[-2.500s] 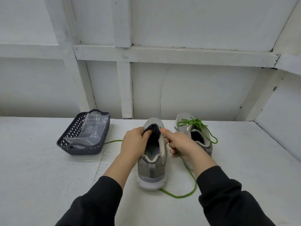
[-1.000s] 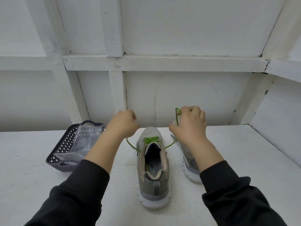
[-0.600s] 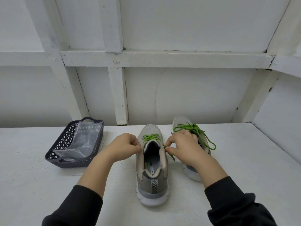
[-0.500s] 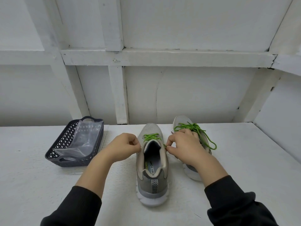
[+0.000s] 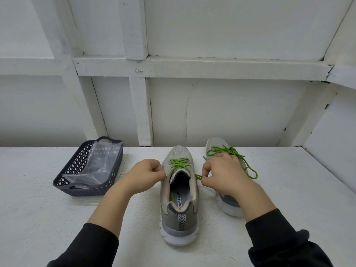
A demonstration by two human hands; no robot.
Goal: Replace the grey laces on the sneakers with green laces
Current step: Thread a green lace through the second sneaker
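A grey sneaker [image 5: 180,191] stands on the white counter [image 5: 300,189], heel toward the person, with a green lace [image 5: 179,163] crossed over its front. The right hand [image 5: 224,175] pinches one lace end beside the shoe. The left hand [image 5: 143,176] has a closed grip at the other side; what it holds is hidden. A second sneaker [image 5: 212,145] with a green lace stands behind the right hand. A dark basket [image 5: 81,191] sits at the left.
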